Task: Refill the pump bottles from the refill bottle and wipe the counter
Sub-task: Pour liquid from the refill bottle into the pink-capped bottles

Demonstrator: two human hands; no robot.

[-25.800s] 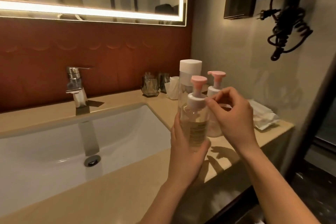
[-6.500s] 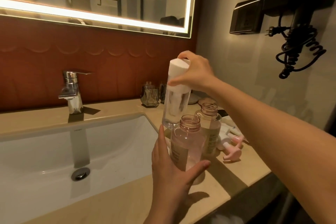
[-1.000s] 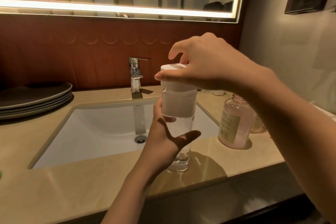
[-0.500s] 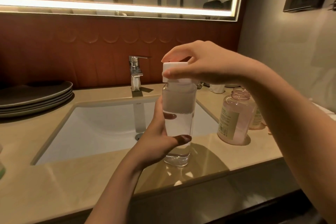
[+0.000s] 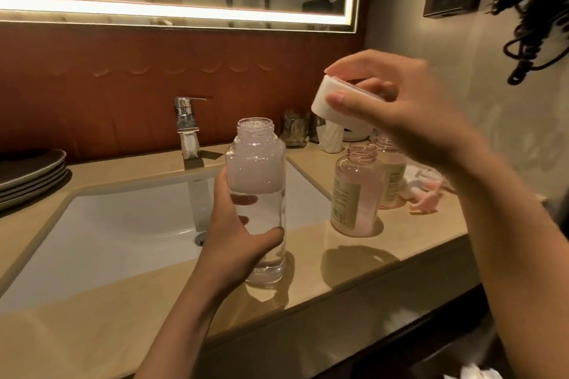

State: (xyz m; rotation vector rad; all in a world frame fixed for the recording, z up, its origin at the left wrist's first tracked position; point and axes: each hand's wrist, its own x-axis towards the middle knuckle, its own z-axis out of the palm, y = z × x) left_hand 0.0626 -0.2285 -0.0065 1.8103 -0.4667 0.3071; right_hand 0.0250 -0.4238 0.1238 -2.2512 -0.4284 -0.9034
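free: counter front (image 5: 363, 271) | blocked right: two open pump bottles (image 5: 354, 194), pump heads (image 5: 426, 198)

1. A small grey brand mark on the sink (image 5: 197, 181) rim, just behind the left hand (image 5: 237, 231); letters too small to read surely.
2. A printed label with barcode on the nearer pump bottle (image 5: 354, 194), below the right hand (image 5: 397, 111); text illegible.
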